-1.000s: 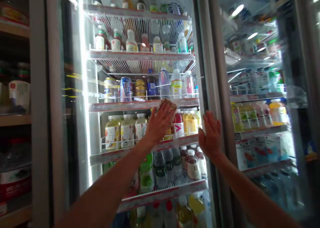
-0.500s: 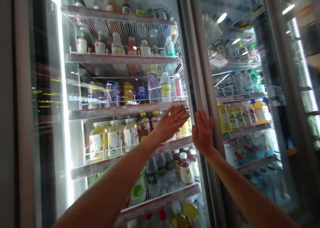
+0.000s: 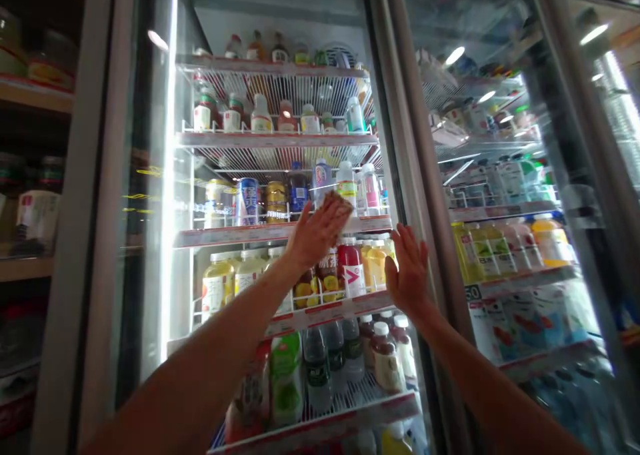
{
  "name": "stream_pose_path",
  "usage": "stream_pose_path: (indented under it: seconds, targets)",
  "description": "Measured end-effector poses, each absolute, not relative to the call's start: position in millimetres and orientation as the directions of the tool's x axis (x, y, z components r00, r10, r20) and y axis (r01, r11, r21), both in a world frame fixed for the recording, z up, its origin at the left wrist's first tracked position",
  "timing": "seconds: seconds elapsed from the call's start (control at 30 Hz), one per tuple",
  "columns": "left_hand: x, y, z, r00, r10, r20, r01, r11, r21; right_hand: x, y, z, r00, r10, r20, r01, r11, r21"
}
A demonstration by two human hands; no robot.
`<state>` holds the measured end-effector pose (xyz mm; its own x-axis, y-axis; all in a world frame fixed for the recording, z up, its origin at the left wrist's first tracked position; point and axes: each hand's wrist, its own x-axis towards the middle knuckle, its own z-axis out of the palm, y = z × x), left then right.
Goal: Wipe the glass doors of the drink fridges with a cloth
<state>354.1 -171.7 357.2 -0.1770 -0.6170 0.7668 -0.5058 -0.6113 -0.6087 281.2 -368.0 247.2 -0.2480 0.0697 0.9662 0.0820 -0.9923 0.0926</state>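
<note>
My left hand is held up at the glass door of a lit drinks fridge, its fingers pressed over a crumpled brownish cloth. Much of the cloth is hidden under the fingers. Behind the glass, bottles of dark red and yellow drinks stand close to this hand. My right hand lies against the edge of the metal door frame, fingers stretched out and thumb apart, with nothing in it.
Wire shelves carry rows of bottles, cans and cartons behind the door. To the right stands a second glass door with more drinks. On the left, wooden shelves hold jars, beside a grey upright frame.
My left hand has moved left and slightly up across the glass with the cloth. My right hand stays at the frame. The view has turned left, bringing the wooden shelves in.
</note>
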Motion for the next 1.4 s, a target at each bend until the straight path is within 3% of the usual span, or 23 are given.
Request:
stream_pose_path:
  seconds: [0.13, 0.17, 0.27, 0.3, 0.33, 0.47, 0.63, 0.8, 0.87, 0.97, 1.0, 1.1, 1.13, 1.3, 1.4]
  targets:
    - [361, -134, 366, -0.109, -0.286, 0.952, -0.513, -0.804, -0.3, 286, -354, 254, -0.25, 0.067, 0.966, 0.104, -0.99, 0.096]
    - [362, -126, 367, -0.102, -0.304, 0.947, -0.514, -0.799, -0.312, 288, -350, 256, -0.253, 0.071, 0.965, 0.107, -0.989, 0.101]
    - [365, -100, 370, -0.105, -0.531, 0.841, -0.502, -0.702, -0.506, 293, -337, 260, -0.261, 0.088, 0.961, 0.11, -0.987, 0.12]
    - [366, -89, 372, -0.097, -0.542, 0.835, -0.492, -0.703, -0.514, 295, -333, 261, -0.261, 0.095, 0.961, 0.111, -0.986, 0.128]
    - [368, -78, 374, -0.084, -0.499, 0.862, -0.479, -0.739, -0.474, 296, -329, 262, -0.26, 0.102, 0.96, 0.114, -0.984, 0.136]
    - [371, -38, 382, -0.039, -0.113, 0.993, -0.416, -0.901, -0.119, 300, -316, 267, -0.285, 0.113, 0.952, 0.133, -0.979, 0.156]
    - [371, 1, 384, 0.016, -0.244, 0.97, -0.39, -0.894, -0.219, 305, -303, 272, -0.291, 0.132, 0.948, 0.162, -0.969, 0.185]
    - [375, 27, 395, 0.065, 0.181, 0.981, -0.335, -0.922, 0.192, 307, -297, 275, -0.306, 0.154, 0.94, 0.173, -0.962, 0.214]
    - [377, 25, 397, 0.061, 0.119, 0.991, -0.353, -0.926, 0.133, 308, -298, 276, -0.311, 0.153, 0.938, 0.169, -0.962, 0.213]
    - [379, 19, 403, 0.033, -0.111, 0.993, -0.388, -0.917, -0.09, 309, -301, 279, -0.313, 0.15, 0.938, 0.164, -0.964, 0.209]
    - [380, 17, 407, 0.024, -0.117, 0.993, -0.391, -0.915, -0.098, 309, -303, 279, -0.312, 0.151, 0.938, 0.162, -0.964, 0.209]
    - [378, 6, 418, 0.016, 0.076, 0.997, -0.389, -0.918, 0.076, 307, -310, 282, -0.309, 0.162, 0.937, 0.154, -0.964, 0.217]
    - [376, -2, 420, 0.016, 0.082, 0.997, -0.393, -0.916, 0.082, 307, -313, 282, -0.313, 0.158, 0.937, 0.149, -0.966, 0.213]
    - [366, -66, 402, -0.015, -0.287, 0.958, -0.431, -0.862, -0.266, 304, -316, 288, -0.331, 0.113, 0.937, 0.182, -0.967, 0.181]
    - [368, -94, 389, -0.076, -0.28, 0.957, -0.488, -0.827, -0.281, 301, -292, 305, -0.326, 0.158, 0.932, 0.287, -0.923, 0.257]
